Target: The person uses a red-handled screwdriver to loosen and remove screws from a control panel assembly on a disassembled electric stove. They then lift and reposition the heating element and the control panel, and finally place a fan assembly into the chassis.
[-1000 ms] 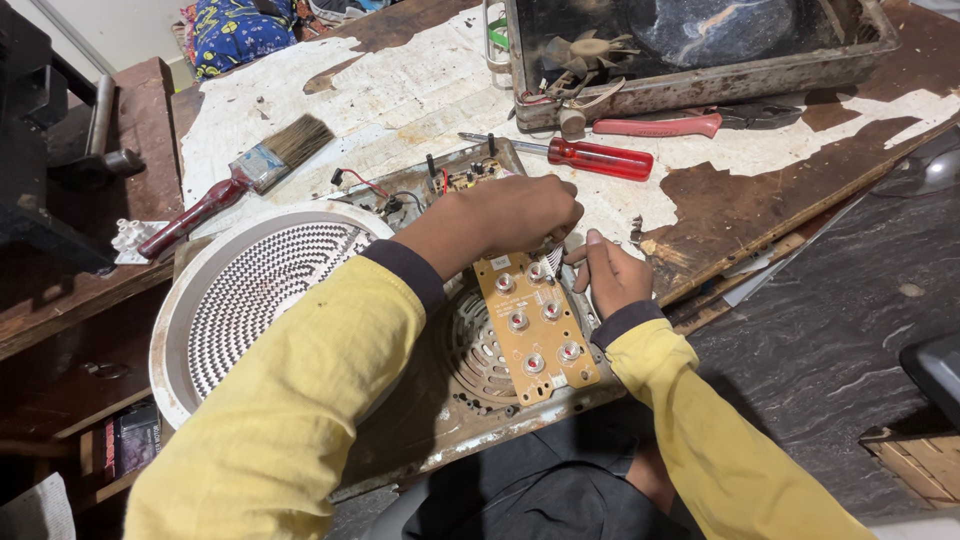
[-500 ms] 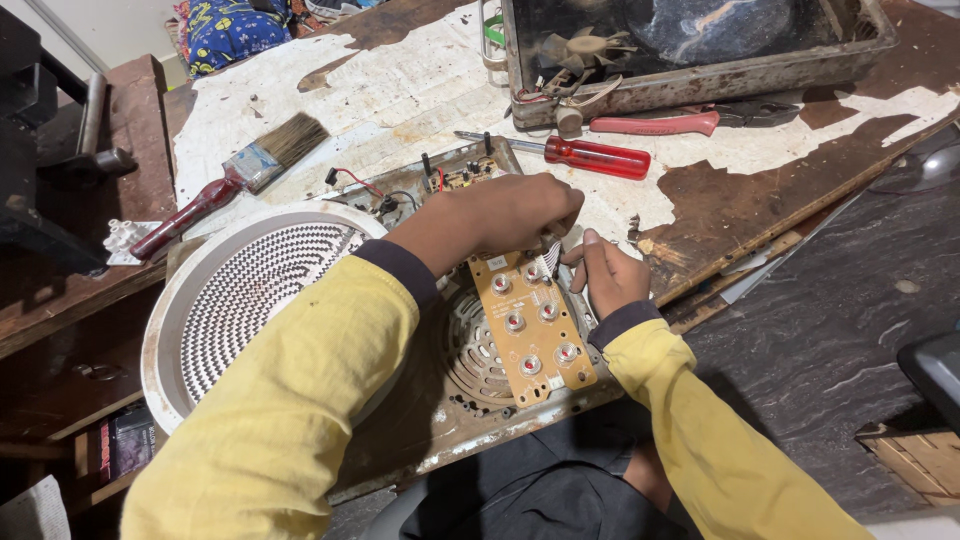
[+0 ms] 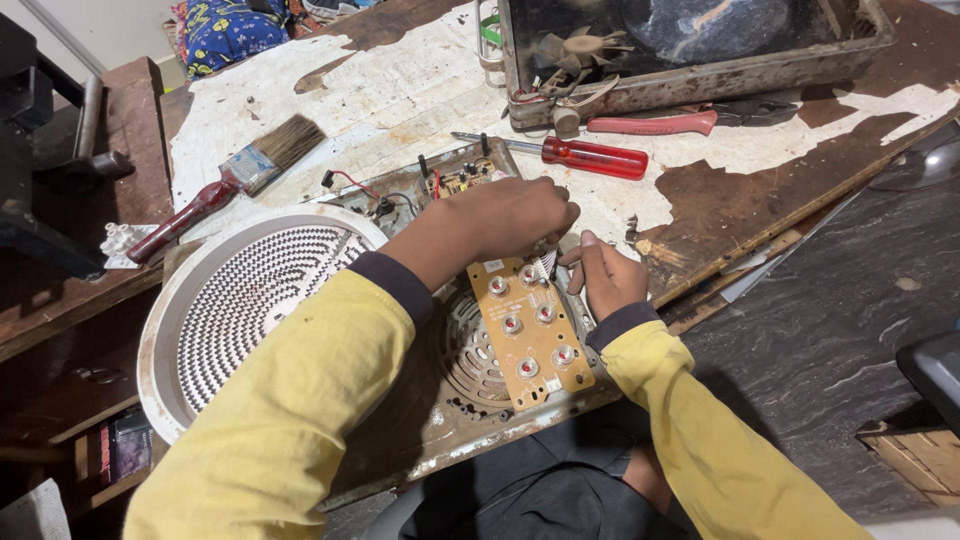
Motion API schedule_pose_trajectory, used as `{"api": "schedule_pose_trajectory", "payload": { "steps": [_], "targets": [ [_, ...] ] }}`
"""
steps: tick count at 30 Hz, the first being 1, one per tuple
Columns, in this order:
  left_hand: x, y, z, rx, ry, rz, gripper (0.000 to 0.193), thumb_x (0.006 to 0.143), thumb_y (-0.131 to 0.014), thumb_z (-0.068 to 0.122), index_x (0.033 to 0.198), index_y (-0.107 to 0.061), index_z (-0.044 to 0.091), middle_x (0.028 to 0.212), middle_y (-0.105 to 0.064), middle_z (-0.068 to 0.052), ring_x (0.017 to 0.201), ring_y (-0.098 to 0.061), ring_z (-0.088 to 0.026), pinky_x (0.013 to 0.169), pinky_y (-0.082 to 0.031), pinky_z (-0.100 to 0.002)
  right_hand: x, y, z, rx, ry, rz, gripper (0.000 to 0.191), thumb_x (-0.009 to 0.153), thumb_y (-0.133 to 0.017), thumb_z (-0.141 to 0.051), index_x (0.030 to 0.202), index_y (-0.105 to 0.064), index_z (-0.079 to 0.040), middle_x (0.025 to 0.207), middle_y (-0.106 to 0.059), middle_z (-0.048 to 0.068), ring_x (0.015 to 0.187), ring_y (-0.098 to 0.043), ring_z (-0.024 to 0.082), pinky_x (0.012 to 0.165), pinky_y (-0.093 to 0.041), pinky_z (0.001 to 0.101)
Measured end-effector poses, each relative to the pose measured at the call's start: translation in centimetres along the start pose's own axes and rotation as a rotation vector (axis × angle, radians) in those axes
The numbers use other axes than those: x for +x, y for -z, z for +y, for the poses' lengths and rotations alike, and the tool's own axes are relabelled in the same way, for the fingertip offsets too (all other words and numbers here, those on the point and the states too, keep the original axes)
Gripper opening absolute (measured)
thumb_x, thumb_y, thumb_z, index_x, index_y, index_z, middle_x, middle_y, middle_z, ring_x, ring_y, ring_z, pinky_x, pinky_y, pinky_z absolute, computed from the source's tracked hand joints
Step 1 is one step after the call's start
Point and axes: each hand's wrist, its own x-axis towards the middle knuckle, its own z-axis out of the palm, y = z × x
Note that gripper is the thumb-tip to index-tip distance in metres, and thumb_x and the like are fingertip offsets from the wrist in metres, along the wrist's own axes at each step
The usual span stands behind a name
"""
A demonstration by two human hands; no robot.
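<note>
Near the bench's front edge, the tan rectangular circuit board with round buttons [image 3: 527, 330] lies on the opened appliance base [image 3: 455, 420], long axis running front to back. The left hand [image 3: 515, 215] curls closed over its far end; the right hand [image 3: 603, 275] pinches the white ribbon cable [image 3: 545, 265] there.

It was a repair workshop: a scarred workbench [image 3: 420, 90] held a screwdriver [image 3: 570, 153], pliers [image 3: 690, 121] and a paintbrush [image 3: 230, 180].

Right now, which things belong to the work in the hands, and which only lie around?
In hand: left hand, right hand, button board, ribbon cable, appliance base.
Lying about: screwdriver, pliers, brush, white disc, tray.
</note>
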Motion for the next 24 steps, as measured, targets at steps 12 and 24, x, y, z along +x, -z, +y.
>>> {"api": "schedule_pose_trajectory", "payload": {
  "steps": [12,24],
  "targets": [
    [2.7,-1.6,-1.3,-0.053,-0.008,0.003,0.016,0.083,-0.068,0.002,0.098,-0.067,0.001,0.098,-0.073,-0.018,0.099,-0.071,-0.036,0.079,-0.056,-0.046,2.1,0.7,2.2,-0.004,0.016,0.005,0.050,0.107,-0.048,-0.039,0.089,-0.078,-0.003,0.054,-0.060,0.002,0.048,-0.046,0.007,0.050,-0.039,0.0282],
    [0.0,-1.0,-2.7,-0.129,0.114,0.242,0.037,0.102,-0.061,0.028,0.123,-0.054,0.000,0.119,-0.060,-0.020,0.117,-0.056,-0.037,0.098,-0.045,-0.050,2.9,1.6,3.9,0.032,0.010,-0.017,0.047,0.108,-0.049,-0.036,0.091,-0.078,-0.003,0.059,-0.061,0.001,0.051,-0.047,0.006,0.053,-0.040,0.0265]
  ]
}}
